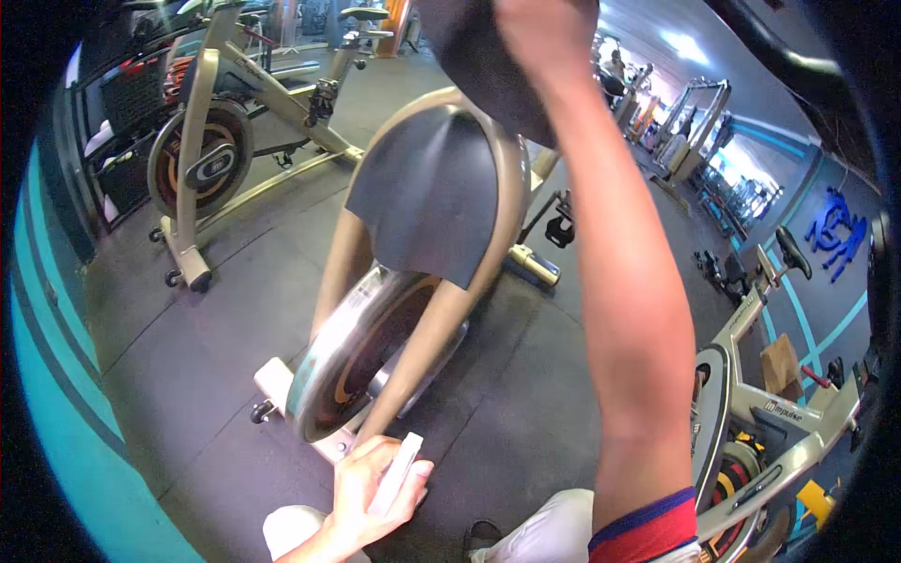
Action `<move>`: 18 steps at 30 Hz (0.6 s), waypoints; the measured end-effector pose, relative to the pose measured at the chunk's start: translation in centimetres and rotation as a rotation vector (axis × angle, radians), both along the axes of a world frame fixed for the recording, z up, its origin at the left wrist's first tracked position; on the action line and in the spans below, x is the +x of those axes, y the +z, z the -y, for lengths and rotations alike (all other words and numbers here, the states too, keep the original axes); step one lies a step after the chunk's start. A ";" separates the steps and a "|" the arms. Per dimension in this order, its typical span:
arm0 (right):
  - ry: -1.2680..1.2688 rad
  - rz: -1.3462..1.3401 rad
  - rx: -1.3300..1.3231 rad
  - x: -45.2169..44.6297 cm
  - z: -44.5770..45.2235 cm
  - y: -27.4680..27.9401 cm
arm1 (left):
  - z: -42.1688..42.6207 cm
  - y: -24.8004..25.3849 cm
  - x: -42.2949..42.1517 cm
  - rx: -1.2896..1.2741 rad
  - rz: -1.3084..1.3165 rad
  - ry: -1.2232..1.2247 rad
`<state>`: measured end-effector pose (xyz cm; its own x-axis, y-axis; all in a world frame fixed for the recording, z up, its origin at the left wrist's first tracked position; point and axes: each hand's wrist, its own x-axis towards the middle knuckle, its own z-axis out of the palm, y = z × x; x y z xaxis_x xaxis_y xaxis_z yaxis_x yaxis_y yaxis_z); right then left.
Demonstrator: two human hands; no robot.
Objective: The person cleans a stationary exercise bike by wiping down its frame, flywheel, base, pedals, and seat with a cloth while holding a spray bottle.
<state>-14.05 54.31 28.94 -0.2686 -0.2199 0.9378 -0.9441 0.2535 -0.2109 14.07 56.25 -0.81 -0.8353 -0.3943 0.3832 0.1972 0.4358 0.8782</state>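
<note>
My left hand (380,479), low in the view, is closed round a slim white object (399,469), maybe a bottle, beside the frame's lower leg. In front stands an exercise bike (507,188) with a black cover (427,188) over its metal flywheel (352,361). My right arm reaches up across the view. At the top edge, my right hand (549,33) lies against a dark, blurred part (483,66) above the bike; its fingers are cut off or smeared, so its grip cannot be made out.
Another exercise bike (202,164) stands at the back left, and one more (751,403) at the right. A teal wall (75,432) runs along the left. Gym machines (690,131) stand farther back. A wooden block (780,364) is by the right bike.
</note>
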 end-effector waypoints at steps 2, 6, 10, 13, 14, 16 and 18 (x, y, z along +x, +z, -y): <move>0.136 -0.173 -0.204 -0.9 0.5 -0.6 | 0.2 -0.3 0.0 -0.007 -0.017 0.021; 0.190 -0.348 -0.267 -0.1 -2.1 -7.5 | 0.5 -0.2 0.5 -0.018 -0.041 0.041; 0.164 -0.186 -0.296 -1.9 -4.1 -8.6 | 0.7 -0.2 0.7 0.001 -0.042 0.048; -0.027 0.390 -0.226 -3.2 -4.1 0.0 | 0.7 -0.4 0.3 -0.011 0.004 0.026; 0.053 0.391 -0.204 -7.1 -3.0 1.5 | 0.6 -0.3 0.1 -0.017 0.014 0.025; 0.244 0.443 -0.197 -10.0 -3.6 1.5 | 0.5 -0.2 -0.2 -0.009 0.008 0.058; 0.481 0.581 -0.202 -6.4 -5.0 -2.2 | 0.7 -0.1 -0.1 -0.009 -0.015 0.075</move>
<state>-20.49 59.32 26.75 -0.6477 -0.2769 0.7098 -0.6642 -0.2513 -0.7040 13.95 55.57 -0.88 -0.7977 -0.4520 0.3993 0.1767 0.4579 0.8713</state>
